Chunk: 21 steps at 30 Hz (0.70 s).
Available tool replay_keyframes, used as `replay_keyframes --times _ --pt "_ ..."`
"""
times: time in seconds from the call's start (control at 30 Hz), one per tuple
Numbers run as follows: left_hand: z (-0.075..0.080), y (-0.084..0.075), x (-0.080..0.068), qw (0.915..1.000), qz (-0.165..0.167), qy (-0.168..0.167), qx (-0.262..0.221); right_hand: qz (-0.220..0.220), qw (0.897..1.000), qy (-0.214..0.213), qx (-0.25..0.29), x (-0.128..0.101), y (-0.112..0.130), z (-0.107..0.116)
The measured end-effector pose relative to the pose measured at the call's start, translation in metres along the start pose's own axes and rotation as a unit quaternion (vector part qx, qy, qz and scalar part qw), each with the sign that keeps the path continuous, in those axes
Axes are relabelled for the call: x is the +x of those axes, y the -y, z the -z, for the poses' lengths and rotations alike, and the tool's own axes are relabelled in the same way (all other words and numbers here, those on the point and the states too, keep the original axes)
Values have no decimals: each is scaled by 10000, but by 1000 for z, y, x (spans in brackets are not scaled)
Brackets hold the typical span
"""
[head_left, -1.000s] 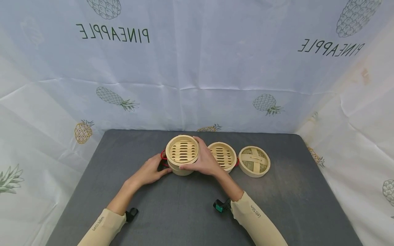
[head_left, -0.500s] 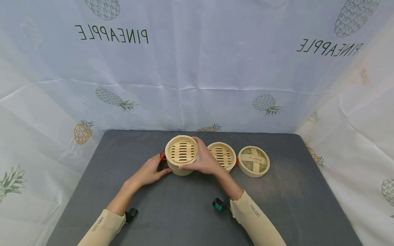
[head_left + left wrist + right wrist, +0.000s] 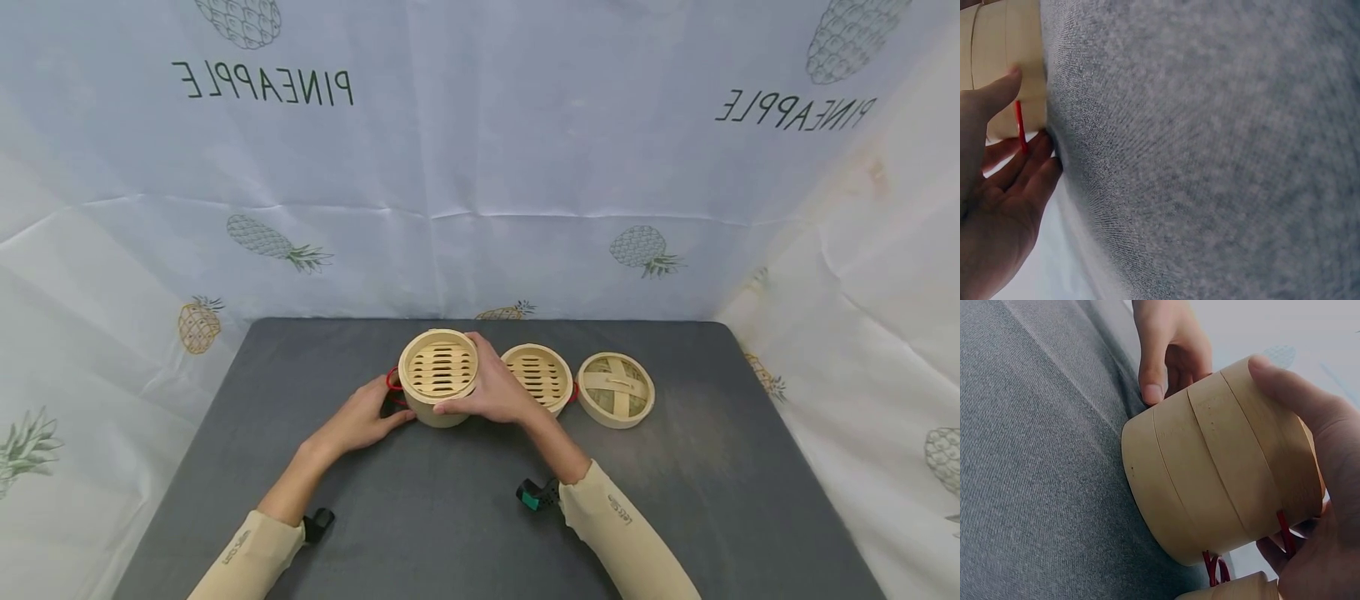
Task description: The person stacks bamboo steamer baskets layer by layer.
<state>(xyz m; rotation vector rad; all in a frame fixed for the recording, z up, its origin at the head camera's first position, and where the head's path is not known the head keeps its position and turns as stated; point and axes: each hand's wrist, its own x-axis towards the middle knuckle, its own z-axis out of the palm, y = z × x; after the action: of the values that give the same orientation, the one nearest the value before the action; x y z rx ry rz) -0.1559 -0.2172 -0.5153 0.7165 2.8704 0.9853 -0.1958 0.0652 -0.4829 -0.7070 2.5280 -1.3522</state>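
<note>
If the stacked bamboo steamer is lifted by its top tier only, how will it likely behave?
The stacked steamer looks like thin bamboo, so probably stiff and light. The seams between its tiers in the right wrist view suggest the tiers merely nest, so the lower ones might stay behind. The right hand wraps its side and the left hand touches its base; a two-sided grip seems safer.

A pale tan round bamboo steamer stack (image 3: 438, 379) with slatted floor and red string loops (image 3: 392, 382) is showing its light wood bands against the dark grey felt-like table (image 3: 420, 517). Beside it, a second pale bamboo steamer basket (image 3: 537, 377) is showing the same slats, and a woven bamboo lid (image 3: 616, 388) is showing greenish-tan crossed strips. The white backdrop sheet (image 3: 480, 167) is carrying grey-green and yellow pineapple prints and dark mirrored lettering, while cream sleeves (image 3: 626, 542) are bearing small dark print.
</note>
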Motion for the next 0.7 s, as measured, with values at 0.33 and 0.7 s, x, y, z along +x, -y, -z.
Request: replay_keyframes --times 0.33,0.7 --pt "-1 -1 0 9999 -10 -91 71 35 10000 46 -69 0 1 1" --pt "-1 0 0 10000 -25 -68 38 63 9999 30 -77 -3 2 1"
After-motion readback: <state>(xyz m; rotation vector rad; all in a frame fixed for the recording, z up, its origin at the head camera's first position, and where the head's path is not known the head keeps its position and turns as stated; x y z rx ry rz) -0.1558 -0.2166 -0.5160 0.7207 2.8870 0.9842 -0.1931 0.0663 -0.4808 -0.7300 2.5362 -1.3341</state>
